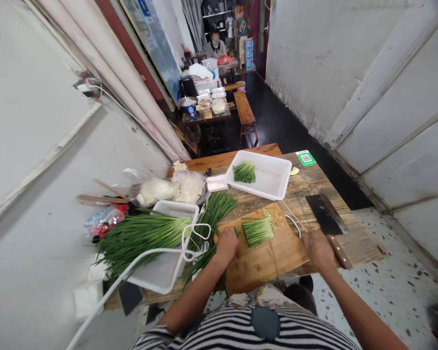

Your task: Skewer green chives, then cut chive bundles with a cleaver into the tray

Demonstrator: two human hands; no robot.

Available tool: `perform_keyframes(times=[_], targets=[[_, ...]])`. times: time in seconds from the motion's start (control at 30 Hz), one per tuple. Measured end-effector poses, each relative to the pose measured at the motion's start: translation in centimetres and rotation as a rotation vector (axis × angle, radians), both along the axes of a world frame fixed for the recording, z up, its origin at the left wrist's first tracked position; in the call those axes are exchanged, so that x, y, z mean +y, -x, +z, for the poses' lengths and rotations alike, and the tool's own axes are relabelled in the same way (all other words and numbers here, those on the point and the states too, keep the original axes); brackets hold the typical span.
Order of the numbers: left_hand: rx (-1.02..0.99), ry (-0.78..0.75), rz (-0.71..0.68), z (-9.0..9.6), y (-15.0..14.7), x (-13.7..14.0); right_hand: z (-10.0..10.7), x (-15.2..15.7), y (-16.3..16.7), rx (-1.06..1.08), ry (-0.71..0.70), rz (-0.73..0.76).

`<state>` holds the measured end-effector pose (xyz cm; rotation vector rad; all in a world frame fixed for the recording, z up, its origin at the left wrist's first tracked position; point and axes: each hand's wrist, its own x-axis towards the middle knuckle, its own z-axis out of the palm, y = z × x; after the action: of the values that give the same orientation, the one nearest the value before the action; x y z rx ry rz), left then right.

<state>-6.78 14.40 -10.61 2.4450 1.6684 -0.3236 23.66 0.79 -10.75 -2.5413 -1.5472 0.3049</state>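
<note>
My left hand (227,245) is curled at the left edge of the wooden cutting board (255,274), with green chive leaves showing at its fingers. Just right of it lies a neat bundle of cut chives (258,231), with small chopped bits (273,217) beyond. My right hand (318,250) is over the table right of the board, its fingers blurred. Beside that hand a cleaver (324,214) lies flat, its brown handle (339,252) pointing toward me. Thin wooden skewers (295,214) lie between board and cleaver.
A white tray (273,187) holding some cut chives stands behind the board. Long chives (142,236) lie across another white tray (171,279) at left, crossed by a white cable (142,255). Plastic bags (156,190) sit behind. A person (216,47) sits far back.
</note>
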Motion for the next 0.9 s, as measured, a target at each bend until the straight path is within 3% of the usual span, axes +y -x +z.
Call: perform_keyframes(times=[0.03, 0.1, 0.17, 0.27, 0.43, 0.53, 0.63, 0.77, 0.9], targets=[[-0.016, -0.030, 0.017, 0.8, -0.2, 0.9, -0.1, 0.1, 2.2, 0.095, 0.024, 0.143], [-0.057, -0.111, 0.068, 2.3, -0.7, 3.2, -0.5, 0.5, 6.3, 0.161, 0.044, 0.232], [-0.085, -0.197, 0.135, 3.5, -1.0, 6.1, -0.9, 1.0, 9.3, 0.181, 0.078, 0.201], [-0.085, -0.286, 0.230, 3.8, -0.7, 10.4, -1.2, 1.7, 10.6, 0.211, 0.141, 0.120], [-0.104, -0.341, 0.427, 1.2, 0.3, 15.0, -0.8, 1.6, 9.0, 0.257, 0.145, 0.049], [-0.123, -0.264, 0.429, -0.7, 0.8, 16.1, -0.2, 1.4, 7.9, 0.232, 0.049, 0.159], [-0.134, -0.217, 0.407, -1.8, 1.4, 16.8, 1.8, 2.4, 6.6, 0.203, -0.068, 0.320], [-0.135, -0.232, 0.405, -2.2, 1.8, 17.0, 6.4, 6.8, 4.0, 0.146, -0.212, 0.358], [-0.179, -0.359, 0.377, -1.8, 1.5, 16.0, 9.7, 14.1, 1.7, 0.103, -0.416, 0.334]])
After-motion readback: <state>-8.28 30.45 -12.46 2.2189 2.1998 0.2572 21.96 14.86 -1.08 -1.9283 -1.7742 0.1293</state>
